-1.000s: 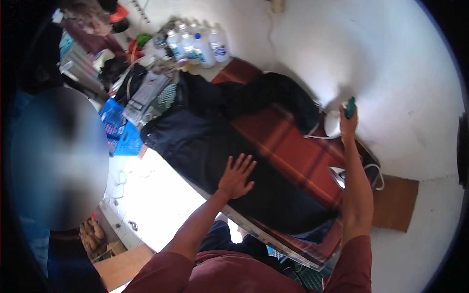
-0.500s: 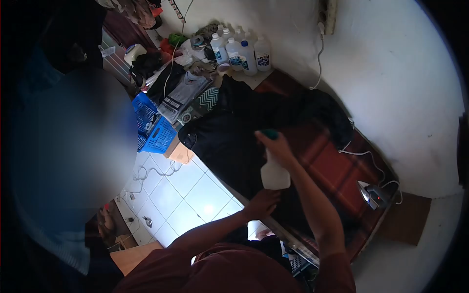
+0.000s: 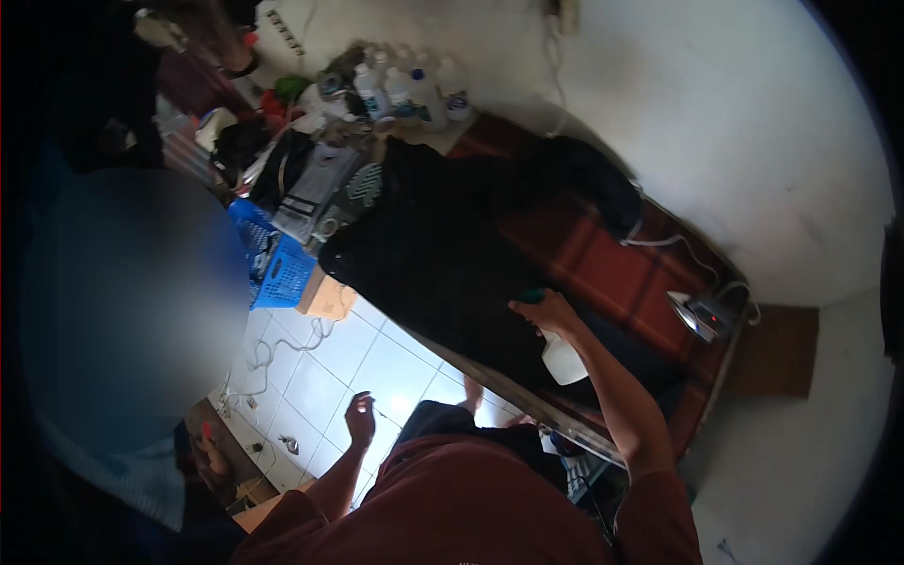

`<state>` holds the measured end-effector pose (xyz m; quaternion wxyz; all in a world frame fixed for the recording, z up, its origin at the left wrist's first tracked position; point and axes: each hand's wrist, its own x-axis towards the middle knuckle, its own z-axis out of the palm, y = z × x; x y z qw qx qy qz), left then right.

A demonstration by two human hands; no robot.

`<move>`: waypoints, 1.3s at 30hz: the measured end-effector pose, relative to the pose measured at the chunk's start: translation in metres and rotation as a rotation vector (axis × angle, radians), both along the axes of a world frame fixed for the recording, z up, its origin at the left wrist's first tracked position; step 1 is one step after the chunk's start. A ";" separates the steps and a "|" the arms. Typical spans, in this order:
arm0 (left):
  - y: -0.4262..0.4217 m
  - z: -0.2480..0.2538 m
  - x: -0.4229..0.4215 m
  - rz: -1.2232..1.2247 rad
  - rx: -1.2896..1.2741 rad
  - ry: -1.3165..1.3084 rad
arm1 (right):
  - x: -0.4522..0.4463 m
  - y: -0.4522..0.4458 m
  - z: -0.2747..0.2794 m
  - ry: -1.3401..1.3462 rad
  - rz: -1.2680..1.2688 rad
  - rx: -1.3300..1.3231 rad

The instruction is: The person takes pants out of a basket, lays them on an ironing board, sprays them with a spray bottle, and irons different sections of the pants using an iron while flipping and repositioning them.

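Note:
My right hand (image 3: 551, 315) is closed round the neck of a white spray bottle (image 3: 565, 362) with a green top. It is above a black garment (image 3: 433, 254) spread over the ironing table, whose red plaid cover (image 3: 603, 254) shows beside it. My left hand (image 3: 360, 419) hangs away from the table, over the tiled floor, its fingers slightly bent and apart with nothing visible in them. An iron (image 3: 695, 315) stands near the table's right end, a small red light showing on it.
Several white bottles (image 3: 400, 94) stand at the table's far end by the wall. Packaged clothes (image 3: 315, 193) lie near a blue basket (image 3: 282, 268). A white cord (image 3: 678, 242) trails along the back edge. At left, a large blurred shape (image 3: 141, 301) hides much.
My left hand has left the garment and swung left, out over the floor. My right hand has moved nearer to me with the spray bottle. The view has shifted slightly.

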<state>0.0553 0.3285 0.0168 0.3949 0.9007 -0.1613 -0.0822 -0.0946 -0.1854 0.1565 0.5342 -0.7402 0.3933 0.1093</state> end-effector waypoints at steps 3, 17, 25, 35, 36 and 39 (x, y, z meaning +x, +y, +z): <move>0.023 -0.039 0.007 0.064 -0.140 0.121 | -0.090 -0.002 0.000 -0.008 -0.155 0.018; -0.145 0.023 0.075 -0.059 -0.138 -0.224 | -0.382 0.031 -0.004 0.073 -0.820 0.126; -0.244 0.085 0.245 -0.144 0.234 -0.513 | -0.294 -0.058 0.062 -0.498 -0.957 -0.294; -0.265 0.140 0.290 -0.107 0.973 -0.357 | -0.112 -0.280 0.068 -0.409 -1.124 -0.719; -0.246 0.120 0.307 -0.097 0.983 -0.366 | -0.102 -0.293 0.061 -0.487 -1.137 -0.661; -0.195 0.067 0.371 -0.207 0.548 -0.192 | -0.089 -0.334 0.015 -0.460 -1.138 -0.699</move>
